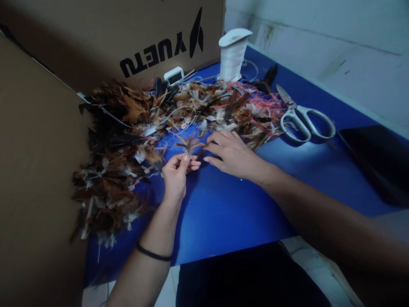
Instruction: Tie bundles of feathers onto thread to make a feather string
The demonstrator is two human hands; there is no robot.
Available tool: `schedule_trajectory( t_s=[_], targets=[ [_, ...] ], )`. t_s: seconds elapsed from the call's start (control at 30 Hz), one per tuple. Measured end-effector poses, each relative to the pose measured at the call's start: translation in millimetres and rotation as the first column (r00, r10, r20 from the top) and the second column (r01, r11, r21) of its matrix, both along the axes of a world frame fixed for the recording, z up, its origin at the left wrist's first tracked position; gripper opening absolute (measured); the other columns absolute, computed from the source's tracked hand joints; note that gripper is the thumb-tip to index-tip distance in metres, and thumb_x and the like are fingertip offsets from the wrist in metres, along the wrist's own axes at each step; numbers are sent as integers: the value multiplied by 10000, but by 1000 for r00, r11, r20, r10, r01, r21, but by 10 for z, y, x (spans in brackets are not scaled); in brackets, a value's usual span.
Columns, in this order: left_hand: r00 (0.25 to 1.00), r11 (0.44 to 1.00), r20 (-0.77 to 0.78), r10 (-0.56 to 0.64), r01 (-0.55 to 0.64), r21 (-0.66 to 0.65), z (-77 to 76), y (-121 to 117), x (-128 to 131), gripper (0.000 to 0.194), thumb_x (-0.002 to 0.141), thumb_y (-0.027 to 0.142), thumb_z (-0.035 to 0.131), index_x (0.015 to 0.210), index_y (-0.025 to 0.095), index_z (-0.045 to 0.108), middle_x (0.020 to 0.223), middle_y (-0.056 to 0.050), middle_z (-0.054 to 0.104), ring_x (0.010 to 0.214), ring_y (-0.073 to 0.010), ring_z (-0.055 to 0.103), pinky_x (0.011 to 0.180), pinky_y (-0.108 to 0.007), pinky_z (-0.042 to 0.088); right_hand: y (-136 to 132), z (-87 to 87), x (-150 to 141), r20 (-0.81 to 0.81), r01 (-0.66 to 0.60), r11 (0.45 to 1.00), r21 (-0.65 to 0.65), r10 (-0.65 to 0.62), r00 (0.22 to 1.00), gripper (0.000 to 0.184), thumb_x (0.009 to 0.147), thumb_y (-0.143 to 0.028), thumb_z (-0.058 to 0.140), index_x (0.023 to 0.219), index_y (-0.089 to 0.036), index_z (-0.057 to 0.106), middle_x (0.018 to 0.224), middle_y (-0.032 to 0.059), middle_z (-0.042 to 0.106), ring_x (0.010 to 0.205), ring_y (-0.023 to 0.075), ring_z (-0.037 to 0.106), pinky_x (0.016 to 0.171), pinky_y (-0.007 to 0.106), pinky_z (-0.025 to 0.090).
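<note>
Between the thumb and fingers of my left hand (179, 172) is a small bunch of feathers (189, 146), its brown and dark tips fanned out upward. My right hand (228, 154) is just to the right of it, palm down, fingers apart and slightly bent toward the bunch; I see nothing in them. Past both hands lies a long heap of loose brown, black and white feathers (182, 102). Pink strands (265, 102) are tangled into its right end. More feather bunches (108, 204) are piled to the left of my left forearm.
Silver-handled scissors (306, 123) rest right of the heap, with a dark flat device (377, 157) beyond them. A white spool (234, 55) stands at the back near a small white digital display (174, 76). Cardboard boxes (96, 38) wall the blue table (223, 213) at left and back.
</note>
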State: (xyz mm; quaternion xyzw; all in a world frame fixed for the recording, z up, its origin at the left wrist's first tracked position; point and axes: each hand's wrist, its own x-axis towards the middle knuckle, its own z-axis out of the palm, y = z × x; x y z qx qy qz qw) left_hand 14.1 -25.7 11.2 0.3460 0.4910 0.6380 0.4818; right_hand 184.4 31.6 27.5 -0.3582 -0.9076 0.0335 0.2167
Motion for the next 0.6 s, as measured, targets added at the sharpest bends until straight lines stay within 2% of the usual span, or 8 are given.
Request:
schedule_trajectory(
  t_s=[0.17,0.33,0.47,0.53,0.6],
  targets=[
    [995,995,37,92,-93,22,20,-2,-5,237,712,334,724,748,126,614,751,-40,692,548,-77,620,541,-203,527,37,-46,-113,79,-24,996,83,17,997,190,876,-262,545,1002,-181,662,1246,97,532,1172,278,385,907,411,293],
    [981,981,56,188,-190,31,34,-2,-38,251,706,350,726,742,139,595,757,-27,688,497,-44,559,493,-177,484,112,-130,-192,60,-47,994,95,42,997,167,888,-199,489,900,-152,649,1063,112,585,1055,255,423,878,398,297],
    [977,979,65,201,-203,23,26,-7,-71,256,696,349,731,754,139,596,762,-29,686,495,-43,554,484,-175,475,117,-142,-203,68,-60,993,107,52,996,213,888,-120,401,891,-104,613,966,139,576,969,251,446,853,394,322],
    [979,981,57,194,-195,19,20,-7,-80,263,696,356,729,749,137,593,758,-29,683,494,-47,557,479,-176,474,107,-121,-193,20,-49,996,78,47,999,217,893,-118,375,873,-98,590,946,146,572,933,242,467,841,389,342],
    [983,984,42,179,-180,14,15,-5,-83,272,699,365,723,755,133,594,744,-28,680,490,-52,562,475,-183,478,94,-93,-180,-94,-64,998,-14,62,994,207,906,-142,358,871,-108,559,906,130,575,868,211,496,803,355,377]
  ],
)
